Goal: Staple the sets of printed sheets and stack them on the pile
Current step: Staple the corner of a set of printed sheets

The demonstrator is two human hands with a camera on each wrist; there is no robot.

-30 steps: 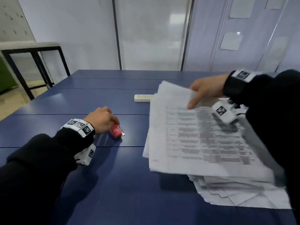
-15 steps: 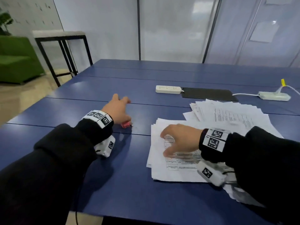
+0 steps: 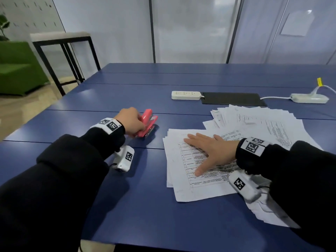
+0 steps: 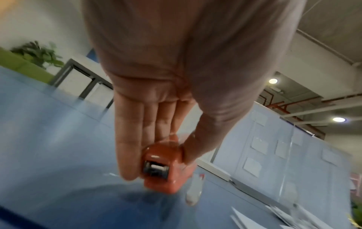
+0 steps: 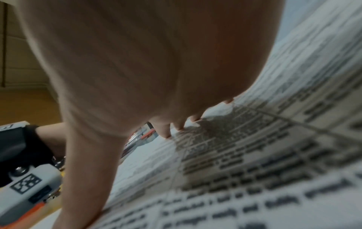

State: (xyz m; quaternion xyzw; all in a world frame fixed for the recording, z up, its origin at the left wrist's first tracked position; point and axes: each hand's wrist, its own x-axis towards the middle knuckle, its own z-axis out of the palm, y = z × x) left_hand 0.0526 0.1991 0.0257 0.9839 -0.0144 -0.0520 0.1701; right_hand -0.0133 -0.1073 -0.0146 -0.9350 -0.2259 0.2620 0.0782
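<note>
Two hands: both over the blue surface (image 3: 127, 206), one busy on each side.
Surface: blue panels with seams running across, under everything listed here.
Pile: loose printed sheets (image 3: 263, 122) fanned out beyond the right hand and spreading under the right forearm.
Set of sheets: a printed set with a table on its top page (image 3: 183, 182), lying flat beneath the right hand, overlapping the near edge of the pile; its left edge sits well to the right of the left hand.
Right hand: (image 3: 211, 151) palm down, fingers straight and spread, pressing flat on the set of sheets; the right wrist view shows fingertips (image 5: 166, 133) touching the printed page.
Left hand: (image 3: 131, 120) grasping the stapler, thumb on one side and fingers on the other; the left wrist view shows the fingers (image 4: 127, 147) straight along its flank and the thumb against the opposite side.
Stapler: red (image 3: 148, 122), in the left hand's pinch, its front end pointing away from the wrist toward the right hand; its base is at the surface, though whether it rests there is unclear.
Power strips: a white one (image 3: 185, 95) far beyond both hands, beside a dark mat (image 3: 232, 99); another (image 3: 309, 98) far beyond the right hand.
</note>
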